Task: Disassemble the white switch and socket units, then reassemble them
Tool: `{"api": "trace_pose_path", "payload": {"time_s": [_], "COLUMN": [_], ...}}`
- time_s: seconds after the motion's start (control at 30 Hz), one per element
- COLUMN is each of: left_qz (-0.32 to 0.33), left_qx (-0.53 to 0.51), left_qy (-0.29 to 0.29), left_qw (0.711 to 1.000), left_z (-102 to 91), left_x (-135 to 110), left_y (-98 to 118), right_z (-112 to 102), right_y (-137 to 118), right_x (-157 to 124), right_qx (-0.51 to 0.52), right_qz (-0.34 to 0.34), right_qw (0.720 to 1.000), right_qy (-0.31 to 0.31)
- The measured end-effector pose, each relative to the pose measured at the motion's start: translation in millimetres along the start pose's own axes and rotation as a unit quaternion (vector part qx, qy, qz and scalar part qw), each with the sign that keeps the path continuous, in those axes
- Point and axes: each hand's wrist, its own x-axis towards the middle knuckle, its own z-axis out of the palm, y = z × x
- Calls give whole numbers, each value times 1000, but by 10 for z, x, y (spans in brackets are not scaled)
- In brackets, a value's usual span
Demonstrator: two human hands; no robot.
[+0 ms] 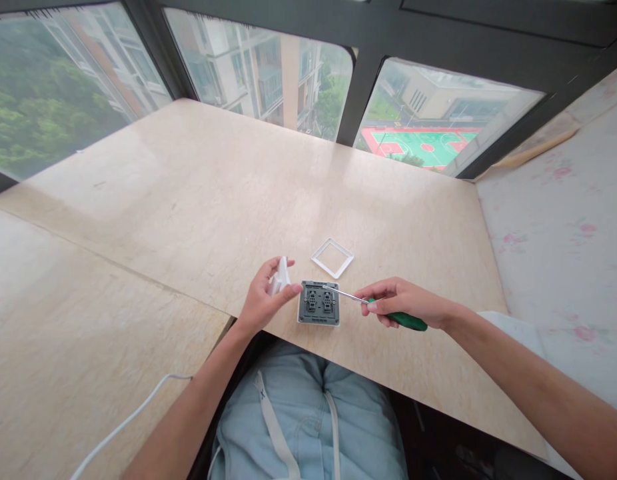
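A wall switch (319, 304) with its grey inner mechanism exposed lies near the table's front edge, between my hands. My left hand (268, 293) is closed on a white switch rocker cover (280, 276), held just left of the switch. In my right hand (401, 300) is a screwdriver with a green handle (407, 321). Its metal shaft points left, and the tip reaches over the upper part of the switch; whether it touches cannot be made out. Behind the switch, a white square frame (333, 258) lies flat on the table.
The pale wood-look tabletop (228, 187) extends back to dark-framed windows. A seam between two boards runs along the left. A white cable (128, 420) passes beside my left forearm. At the right stands a wall with floral paper (563, 247). My lap is below the front edge.
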Motion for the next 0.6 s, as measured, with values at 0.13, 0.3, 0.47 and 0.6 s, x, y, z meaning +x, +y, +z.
{"api": "trace_pose_path", "payload": {"time_s": [0.13, 0.3, 0.47, 0.6], "left_qz": [-66, -60, -51, -2], "left_qx": [204, 502, 557, 562], "left_qy": [92, 82, 45, 59], "left_qw": [972, 859, 827, 825], "left_z": [-292, -531, -638, -739], "left_x": [176, 300, 393, 484], "left_y": [-14, -19, -62, -149], "right_z": [103, 427, 602, 629], "right_y": [95, 259, 327, 317], "right_x": [-41, 122, 413, 519], "right_qx": [-73, -288, -382, -393], "right_qz": [-52, -230, -264, -266], "right_qw": [990, 912, 875, 869], "right_qy": [111, 179, 140, 142]}}
